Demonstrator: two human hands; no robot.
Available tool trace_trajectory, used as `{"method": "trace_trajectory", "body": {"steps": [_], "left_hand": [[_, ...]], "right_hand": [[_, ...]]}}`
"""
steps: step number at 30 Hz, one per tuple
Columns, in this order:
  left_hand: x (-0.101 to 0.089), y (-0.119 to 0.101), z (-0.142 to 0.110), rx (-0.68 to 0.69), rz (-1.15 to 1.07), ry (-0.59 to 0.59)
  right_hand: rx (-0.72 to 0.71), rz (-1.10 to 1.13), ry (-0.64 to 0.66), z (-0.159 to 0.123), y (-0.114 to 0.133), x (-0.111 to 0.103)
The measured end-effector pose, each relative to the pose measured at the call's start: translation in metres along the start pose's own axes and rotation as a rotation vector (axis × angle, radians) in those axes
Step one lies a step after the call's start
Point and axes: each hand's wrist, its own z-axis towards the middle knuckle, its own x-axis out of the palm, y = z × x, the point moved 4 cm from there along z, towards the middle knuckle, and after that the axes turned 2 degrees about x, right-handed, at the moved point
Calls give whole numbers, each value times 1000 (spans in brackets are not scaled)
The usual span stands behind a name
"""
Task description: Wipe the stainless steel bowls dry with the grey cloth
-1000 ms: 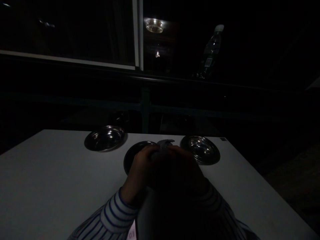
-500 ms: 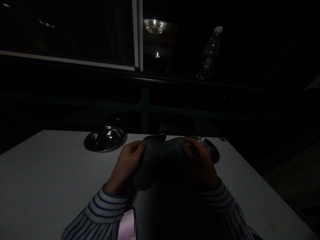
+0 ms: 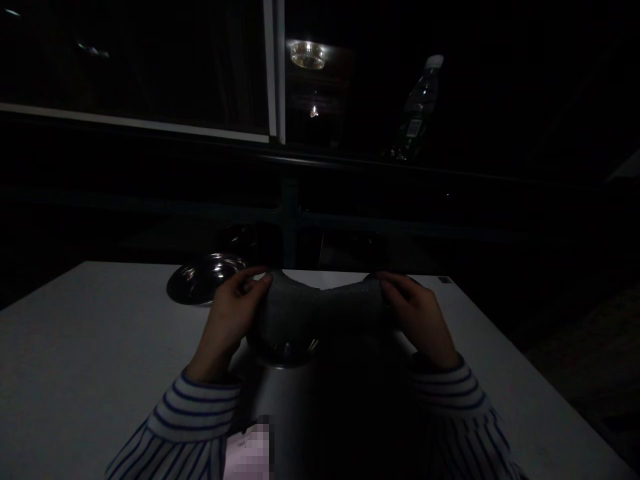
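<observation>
A dark grey piece of cloth (image 3: 295,307) is stretched between my two hands above the white table (image 3: 120,347); its exact kind is too dark to make out. My left hand (image 3: 230,313) pinches its left end between thumb and fingers. At the other end, the fingers of my right hand (image 3: 423,317) are closed on the cloth. Below the cloth's left part shows the shiny rim of a metal dish (image 3: 285,360), mostly covered. Beyond my left hand lies a round metal dish (image 3: 197,280), partly hidden by that hand.
A lit phone-like screen (image 3: 250,453) lies near the front edge between my forearms. Behind the table, a clear plastic bottle (image 3: 420,107) with a white cap stands on a dark ledge (image 3: 320,160) by a white-framed window (image 3: 274,73). The scene is very dark.
My hands have moved apart, spreading the cloth wider. The left hand now overlaps the left dish. A metal rim has come into view under the cloth; the right-hand dish is now hidden.
</observation>
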Motion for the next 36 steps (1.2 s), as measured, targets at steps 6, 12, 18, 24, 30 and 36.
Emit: {"method": "trace_trajectory", "body": {"steps": [6, 12, 18, 24, 30, 36], "left_hand": [[-4, -4, 1, 44, 41, 24], [-6, -6, 2, 52, 161, 61], [-6, -8, 4, 100, 248, 111], [3, -10, -2, 97, 232, 253], [17, -7, -11, 49, 193, 503], [45, 2, -29, -3, 168, 733]], "right_hand": [[92, 61, 82, 0, -7, -4], [-63, -47, -8, 5, -7, -14], [20, 41, -100, 4, -3, -23], [139, 103, -164, 1, 1, -21], [93, 102, -199, 0, 7, -21], [-96, 97, -33, -10, 20, -14]]}}
